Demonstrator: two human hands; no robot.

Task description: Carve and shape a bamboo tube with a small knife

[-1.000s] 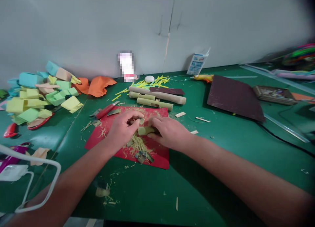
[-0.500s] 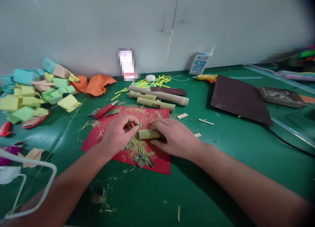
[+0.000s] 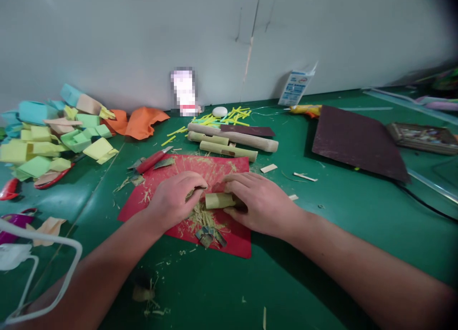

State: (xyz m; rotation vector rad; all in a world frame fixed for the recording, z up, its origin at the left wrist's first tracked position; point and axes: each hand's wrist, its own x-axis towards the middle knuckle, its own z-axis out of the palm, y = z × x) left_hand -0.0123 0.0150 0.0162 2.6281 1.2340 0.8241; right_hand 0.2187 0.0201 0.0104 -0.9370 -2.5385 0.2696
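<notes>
My right hand (image 3: 255,199) is wrapped round a short pale bamboo tube (image 3: 216,201), whose left end points toward my left hand. My left hand (image 3: 179,194) is closed in a pinch just left of that end, with a small dark scrap (image 3: 191,193), apparently folded sandpaper, partly hidden in its fingers. Both hands are over a red sheet (image 3: 236,242) strewn with shavings (image 3: 202,219) and dark scraps (image 3: 211,237). Behind them lie two notched bamboo pieces (image 3: 245,154) and a longer pale stick (image 3: 246,139). On the sheet's left edge rests a red-handled knife (image 3: 152,161).
Folded coloured papers (image 3: 43,149) and orange paper (image 3: 143,122) lie at the left. Yellow strips (image 3: 236,115) and a white oval object (image 3: 219,112) are at the back. A dark brown sheet (image 3: 358,144), a yellow tool (image 3: 304,109) and a box of bits (image 3: 425,137) occupy the right.
My left fingers have turned further over the dark scrap, hiding more of it. The bamboo tube and my right hand appear slightly right and lower, as the view shifted a little.
</notes>
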